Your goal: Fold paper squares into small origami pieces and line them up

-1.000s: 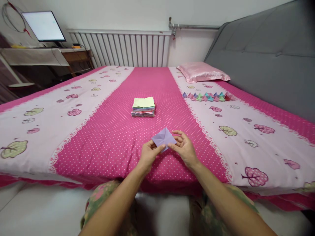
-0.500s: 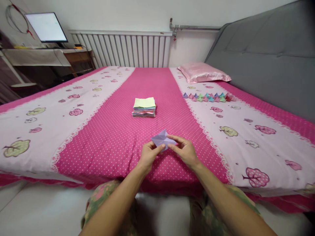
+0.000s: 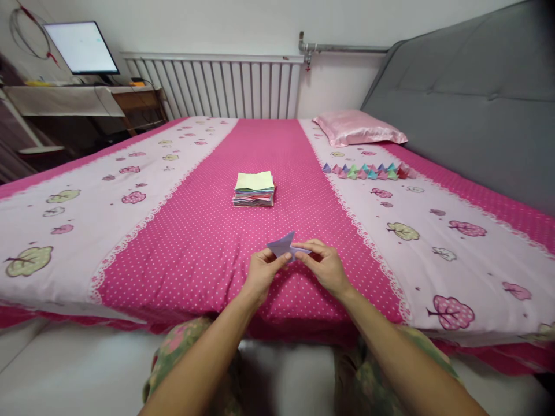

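A folded purple paper [image 3: 284, 245] is held just above the pink dotted bedspread [image 3: 203, 242], near the bed's front edge. My left hand [image 3: 262, 274] pinches its lower left corner. My right hand [image 3: 324, 265] pinches its right side, fingers pressed together over a fold. Beyond them lies a stack of coloured paper squares [image 3: 254, 189] with a pale yellow sheet on top. A row of small folded paper pieces [image 3: 366, 171] in several colours runs across the right side of the bed.
A pink pillow [image 3: 358, 127] lies at the far right, against a grey headboard [image 3: 468, 98]. A white radiator [image 3: 221, 86] lines the far wall. A lit monitor [image 3: 82, 47] stands on a desk at the far left. My knees show below the bed edge.
The purple paper has been folded flatter and narrower between both hands. My right fingers have closed down over it. The hands stay in the same place.
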A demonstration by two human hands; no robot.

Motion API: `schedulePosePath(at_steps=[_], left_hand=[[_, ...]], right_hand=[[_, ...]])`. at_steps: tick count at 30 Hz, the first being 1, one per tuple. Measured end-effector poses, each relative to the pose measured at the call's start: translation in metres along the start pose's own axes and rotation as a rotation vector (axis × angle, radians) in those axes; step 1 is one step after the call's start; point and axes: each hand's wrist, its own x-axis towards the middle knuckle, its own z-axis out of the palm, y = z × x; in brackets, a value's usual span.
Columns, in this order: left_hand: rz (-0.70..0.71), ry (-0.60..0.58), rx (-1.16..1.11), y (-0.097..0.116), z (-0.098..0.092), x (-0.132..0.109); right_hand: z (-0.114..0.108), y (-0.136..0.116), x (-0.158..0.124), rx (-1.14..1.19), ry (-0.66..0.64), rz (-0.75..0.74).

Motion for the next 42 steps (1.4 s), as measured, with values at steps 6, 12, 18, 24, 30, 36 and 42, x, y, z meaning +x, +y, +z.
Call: schedulePosePath(at_steps=[6,12,18,24,30,36,42], left_hand=[[0.007,0.016,0.01,-0.0003,-0.0001,0.0011],[-0.004,0.035,0.014,0.0016,0.0007,0.0009],[-0.029,0.03,0.174,0.0043,0.0002,-0.0019],[-0.05,0.032,0.149,0.0067,0.0011,-0.0028],[-0.108,0.04,0.073,0.004,-0.0007,-0.0003],[-0.116,0.062,0.072,0.0048,-0.0005,0.0002],[-0.09,0.087,0.081,0.0035,0.0002,0.0007]], right_hand=[[0.0001,0.0003,-0.0006,0.019,-0.003,-0.01],[-0.0001,-0.0004,-0.0007,0.019,-0.024,0.002],[-0.0007,-0.0011,-0.0004,0.041,-0.054,0.012],[-0.0003,-0.0015,-0.0002,0.091,-0.052,0.075],[0.0013,-0.0003,0.0004,0.208,-0.006,0.201],[-0.0012,-0.0007,0.0004,0.191,0.054,0.24],[-0.0036,0.0005,0.0005,0.151,0.062,0.23]])
